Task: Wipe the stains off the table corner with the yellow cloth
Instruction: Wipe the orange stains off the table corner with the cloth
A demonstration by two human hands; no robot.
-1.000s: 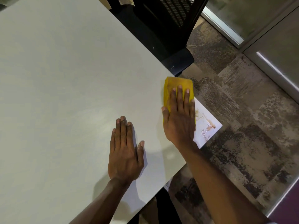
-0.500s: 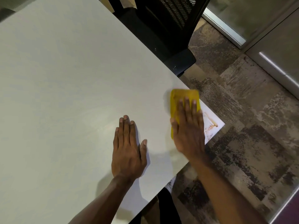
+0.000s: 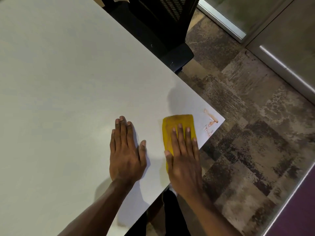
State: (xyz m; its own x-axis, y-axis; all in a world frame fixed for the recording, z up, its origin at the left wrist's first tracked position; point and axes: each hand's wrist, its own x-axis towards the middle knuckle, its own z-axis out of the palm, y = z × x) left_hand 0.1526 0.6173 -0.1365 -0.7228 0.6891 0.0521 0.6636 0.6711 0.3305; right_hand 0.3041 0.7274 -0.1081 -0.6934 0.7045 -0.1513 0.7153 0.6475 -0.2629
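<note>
A broad, pale grey-white rectangular table top point(image 3: 68, 82) fills most of the view above mottled brown-grey carpet tiles point(image 3: 247, 133); a black mesh-backed office chair point(image 3: 162, 23) stands at the far edge; the left hand point(image 3: 127, 150) lies flat on the bare surface, fingers stretched out, gripping nothing; just beside it the right hand point(image 3: 185, 160) presses flat, fingers extended, on a folded yellow cloth point(image 3: 177, 126) near the table corner; thin orange-brown smeared stains point(image 3: 210, 122) sit at that corner, just right of the cloth and apart from it.
</note>
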